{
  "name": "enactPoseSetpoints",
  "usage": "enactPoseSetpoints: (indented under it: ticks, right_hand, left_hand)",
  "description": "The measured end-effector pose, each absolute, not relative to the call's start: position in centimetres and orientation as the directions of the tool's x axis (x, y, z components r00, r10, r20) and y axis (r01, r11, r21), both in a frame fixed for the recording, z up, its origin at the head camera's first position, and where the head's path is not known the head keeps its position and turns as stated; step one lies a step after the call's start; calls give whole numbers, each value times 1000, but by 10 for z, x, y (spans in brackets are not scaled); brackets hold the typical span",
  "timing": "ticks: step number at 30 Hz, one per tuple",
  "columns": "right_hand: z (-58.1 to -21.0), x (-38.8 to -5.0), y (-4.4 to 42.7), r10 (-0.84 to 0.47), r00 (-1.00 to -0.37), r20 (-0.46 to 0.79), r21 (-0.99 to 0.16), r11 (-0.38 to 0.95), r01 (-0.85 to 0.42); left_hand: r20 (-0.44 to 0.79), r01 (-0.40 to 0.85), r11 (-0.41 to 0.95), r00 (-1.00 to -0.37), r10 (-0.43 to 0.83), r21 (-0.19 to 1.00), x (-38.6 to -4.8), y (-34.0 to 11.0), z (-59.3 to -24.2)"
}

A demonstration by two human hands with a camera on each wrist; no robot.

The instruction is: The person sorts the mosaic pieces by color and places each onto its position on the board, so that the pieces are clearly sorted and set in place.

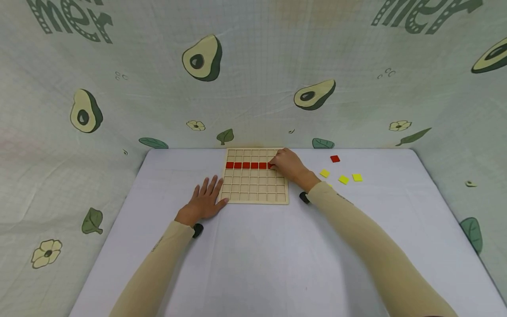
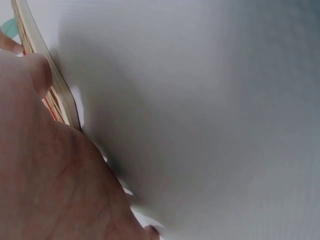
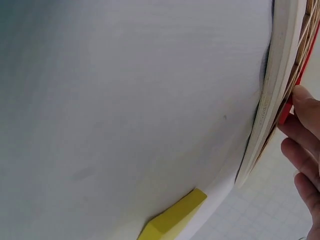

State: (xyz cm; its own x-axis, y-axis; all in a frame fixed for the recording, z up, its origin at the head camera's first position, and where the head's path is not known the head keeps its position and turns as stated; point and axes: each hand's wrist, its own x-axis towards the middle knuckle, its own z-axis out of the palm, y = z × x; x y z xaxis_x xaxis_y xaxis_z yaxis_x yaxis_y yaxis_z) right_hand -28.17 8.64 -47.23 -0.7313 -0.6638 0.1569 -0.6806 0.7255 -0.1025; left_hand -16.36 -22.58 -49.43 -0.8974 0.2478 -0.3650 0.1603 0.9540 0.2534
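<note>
A wooden grid board (image 1: 253, 189) lies at the table's back middle, with a row of red tiles (image 1: 246, 165) across its upper part. My right hand (image 1: 291, 166) is over the board's right side and pinches a red tile (image 3: 285, 112) between thumb and fingers at the right end of that row. My left hand (image 1: 203, 204) rests with spread fingers at the board's lower left corner, its thumb on the near edge; in the left wrist view the hand (image 2: 60, 165) lies against the board's edge (image 2: 65, 100).
One red tile (image 1: 335, 158) and several yellow tiles (image 1: 357, 177) lie on the table right of the board; one is partly hidden by the right sleeve. A patterned cloth (image 1: 253, 88) hangs behind the table.
</note>
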Motion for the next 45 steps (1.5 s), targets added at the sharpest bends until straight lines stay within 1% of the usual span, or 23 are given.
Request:
enactPoseSetpoints:
  ticks: [8,14,23,31,34,37,42,45]
  right_hand:
    - [-472,-282,87,-648,-751,126,-109,743,-660]
    - [-471,-281,89,-637,-764,105,-139,751,-646]
    - [-468,-279,105,-638,-748,181,-143,736,-662]
    - [-458,-279,137,-560,-815,149,-134,805,-578]
    - [-455,-278,154,-525,-841,132,-160,826,-541]
    - [-454,-276,173,-493,-862,118,-185,842,-507]
    - [-454,-274,201,-457,-883,106,-181,864,-469]
    - [-454,-272,215,-445,-888,114,-184,869,-459]
  left_hand:
    - [-375,155,955,-894,245,255,-163,-224,-491]
    - [-399,137,960,-888,228,244,-163,-222,-487]
    - [-404,145,961,-885,233,236,-160,-219,-481]
    - [-395,152,955,-885,246,254,-160,-222,-482]
    - [-406,150,960,-882,238,237,-163,-224,-488]
    - [-403,150,958,-883,241,244,-165,-225,-492]
    - [-393,146,954,-887,244,262,-168,-227,-498]
    - [-392,150,956,-887,243,254,-168,-229,-500]
